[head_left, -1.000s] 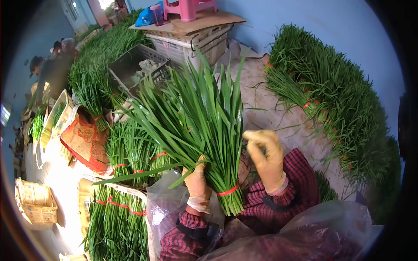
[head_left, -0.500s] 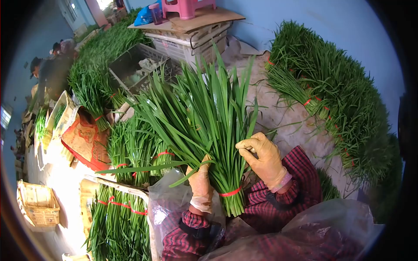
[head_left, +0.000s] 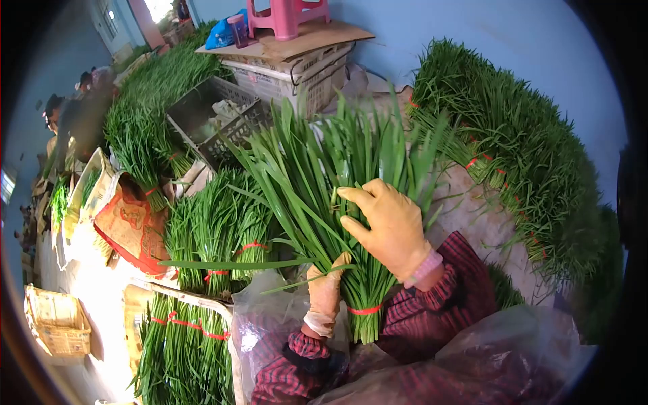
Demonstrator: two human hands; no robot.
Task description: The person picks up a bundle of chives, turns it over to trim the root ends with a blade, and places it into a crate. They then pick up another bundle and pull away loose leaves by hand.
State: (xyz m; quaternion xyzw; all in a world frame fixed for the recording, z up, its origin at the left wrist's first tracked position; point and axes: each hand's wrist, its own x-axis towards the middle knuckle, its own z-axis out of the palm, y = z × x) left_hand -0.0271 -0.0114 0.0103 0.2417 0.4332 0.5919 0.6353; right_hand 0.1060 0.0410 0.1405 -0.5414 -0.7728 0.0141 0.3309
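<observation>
A bunch of Chinese chives [head_left: 304, 182], bound low on its stems by a red band [head_left: 366, 310], stands upright in front of me with its leaves fanned out. My left hand [head_left: 325, 287], in a pale glove, is closed around the left side of the bunch, just above the band. Over the front of the leaves is my right hand [head_left: 388, 229], in a yellowish glove. Its thumb and forefinger are apart near a small pale bit among the leaves. One long leaf [head_left: 236, 265] sticks out sideways past my left hand.
Banded chive bunches [head_left: 216, 229] stand at left, with more in a crate [head_left: 229, 337] below. A long heap [head_left: 513, 148] lies along the right wall. Behind are a dark crate [head_left: 196, 128], white crates [head_left: 297, 84] and a pink stool [head_left: 287, 20]. A person [head_left: 84, 115] is at far left.
My right hand has moved left and up from the bunch's right side to the front of its leaves, and its thumb and forefinger have parted. My left hand keeps its hold.
</observation>
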